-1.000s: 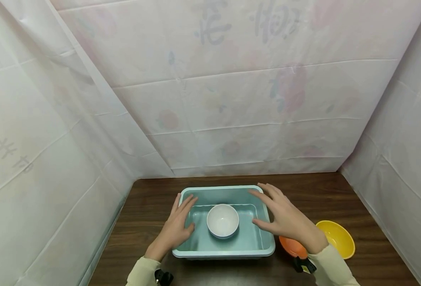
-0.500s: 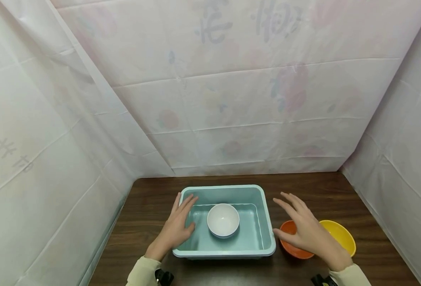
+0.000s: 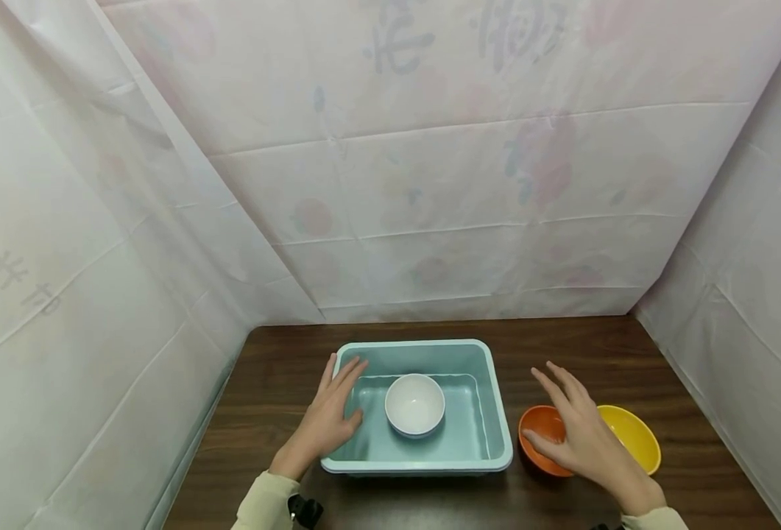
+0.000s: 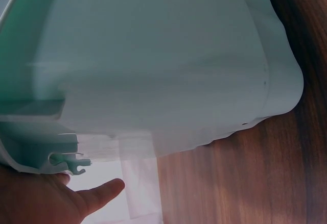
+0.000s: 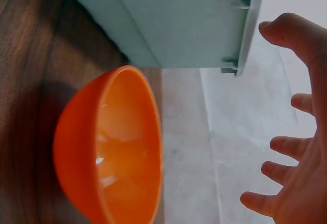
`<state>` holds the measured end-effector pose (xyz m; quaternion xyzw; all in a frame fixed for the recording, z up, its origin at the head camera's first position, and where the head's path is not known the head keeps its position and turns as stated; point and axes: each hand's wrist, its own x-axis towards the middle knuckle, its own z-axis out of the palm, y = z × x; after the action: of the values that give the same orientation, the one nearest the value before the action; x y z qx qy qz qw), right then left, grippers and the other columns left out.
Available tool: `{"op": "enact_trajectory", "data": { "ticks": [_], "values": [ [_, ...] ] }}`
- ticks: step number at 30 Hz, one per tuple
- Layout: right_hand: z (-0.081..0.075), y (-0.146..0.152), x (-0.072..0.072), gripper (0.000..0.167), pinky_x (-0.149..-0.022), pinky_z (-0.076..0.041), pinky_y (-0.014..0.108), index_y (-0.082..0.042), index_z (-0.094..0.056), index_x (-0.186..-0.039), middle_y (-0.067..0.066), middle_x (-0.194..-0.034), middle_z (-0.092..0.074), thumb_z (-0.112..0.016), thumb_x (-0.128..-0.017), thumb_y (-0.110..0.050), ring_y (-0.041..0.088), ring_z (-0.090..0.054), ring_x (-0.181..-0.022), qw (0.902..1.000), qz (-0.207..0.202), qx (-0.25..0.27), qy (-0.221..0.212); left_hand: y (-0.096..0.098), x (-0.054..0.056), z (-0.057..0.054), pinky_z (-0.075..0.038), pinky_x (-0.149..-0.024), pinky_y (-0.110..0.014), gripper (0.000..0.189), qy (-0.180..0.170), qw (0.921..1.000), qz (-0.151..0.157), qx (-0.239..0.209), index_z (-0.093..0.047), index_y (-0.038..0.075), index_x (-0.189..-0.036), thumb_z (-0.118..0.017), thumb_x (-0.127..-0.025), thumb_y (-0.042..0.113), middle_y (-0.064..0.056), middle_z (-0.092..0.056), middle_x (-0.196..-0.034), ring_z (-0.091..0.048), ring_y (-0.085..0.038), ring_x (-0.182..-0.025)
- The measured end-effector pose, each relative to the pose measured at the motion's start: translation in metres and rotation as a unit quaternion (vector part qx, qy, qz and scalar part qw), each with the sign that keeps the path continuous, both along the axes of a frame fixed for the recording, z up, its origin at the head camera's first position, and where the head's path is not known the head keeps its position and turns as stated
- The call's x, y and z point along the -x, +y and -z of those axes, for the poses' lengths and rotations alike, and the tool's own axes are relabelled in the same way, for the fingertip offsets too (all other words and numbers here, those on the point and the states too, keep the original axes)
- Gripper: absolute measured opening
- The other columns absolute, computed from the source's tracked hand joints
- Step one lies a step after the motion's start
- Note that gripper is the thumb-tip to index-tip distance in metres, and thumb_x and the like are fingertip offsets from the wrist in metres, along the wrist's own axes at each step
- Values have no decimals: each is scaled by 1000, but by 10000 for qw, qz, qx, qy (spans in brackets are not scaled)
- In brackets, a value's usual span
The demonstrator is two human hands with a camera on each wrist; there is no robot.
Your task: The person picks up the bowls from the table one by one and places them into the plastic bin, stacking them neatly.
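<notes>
A white bowl [image 3: 414, 405] sits inside a pale blue-green plastic tub [image 3: 416, 467] on the table. My left hand [image 3: 324, 427] lies over the tub's left rim, fingers spread and holding nothing; in the left wrist view its thumb and part of the palm show beside the tub's outer wall [image 4: 168, 71]. Whether it touches the rim I cannot tell. My right hand [image 3: 585, 442] hovers above an orange bowl [image 3: 539, 421] right of the tub, its fingers apart and empty. That hand partly covers the orange bowl and a yellow bowl [image 3: 637, 440] behind it in the head view.
The dark wooden table [image 3: 284, 368] ends at a pale printed sheet [image 3: 430, 221] hung along its back. Similar sheets enclose the left and right sides. Both bowls on the right stand close together, the orange one near the tub's right wall.
My right hand has moved right, from over the tub's right rim to above the orange bowl. The left hand, tub and bowls have stayed where they were.
</notes>
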<state>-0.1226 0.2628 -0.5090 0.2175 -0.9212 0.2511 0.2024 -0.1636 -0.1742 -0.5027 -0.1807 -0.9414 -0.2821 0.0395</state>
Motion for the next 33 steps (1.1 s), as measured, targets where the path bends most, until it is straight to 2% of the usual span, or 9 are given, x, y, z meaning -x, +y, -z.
{"op": "enact_trajectory", "data": {
  "ticks": [8, 14, 19, 26, 33],
  "values": [
    [15, 5, 0, 112, -96, -37, 80, -19, -35, -162, 31, -159, -34, -93, -68, -37, 59, -36, -138, 9995, 196, -49, -227, 0, 0, -1, -28, -120, -65, 80, -45, 10000, -3, 28, -39, 18, -160, -74, -89, 8, -6, -32, -168, 3, -35, -161],
    [25, 8, 1, 121, -98, -29, 85, -21, -27, -164, 33, -162, -26, -93, -66, -48, 63, -28, -141, 9968, 312, -171, -722, 0, 0, 0, -27, -120, -65, 80, -46, 10000, -14, 16, -39, 18, -160, -74, -89, 8, -7, -32, -168, 3, -35, -161],
    [28, 9, 2, 125, -100, -27, 86, -23, -23, -165, 32, -163, -22, -90, -67, -59, 62, -25, -144, 9907, 461, -537, -1163, 0, 1, 0, -27, -120, -65, 80, -27, 10000, -19, 10, -40, 17, -159, -75, -88, 7, -7, -33, -168, 3, -35, -161],
    [33, 9, 4, 123, -102, -27, 85, -23, -24, -164, 32, -163, -20, -85, -68, -68, 61, -24, -144, 9829, 480, -776, -1597, 0, 1, 0, -28, -120, -65, 79, -82, 10000, -43, 0, -40, 17, -159, -75, -89, 8, -7, -33, -168, 3, -35, -161],
    [35, 9, 6, 119, -100, -32, 84, -18, -31, -162, 33, -161, -25, -85, -67, -68, 62, -28, -142, 9816, 446, -942, -1603, 0, 1, 0, -27, -120, -65, 80, -47, 10000, -23, -23, -40, 17, -159, -74, -88, 7, -7, -33, -168, 3, -35, -161]
  ]
}}
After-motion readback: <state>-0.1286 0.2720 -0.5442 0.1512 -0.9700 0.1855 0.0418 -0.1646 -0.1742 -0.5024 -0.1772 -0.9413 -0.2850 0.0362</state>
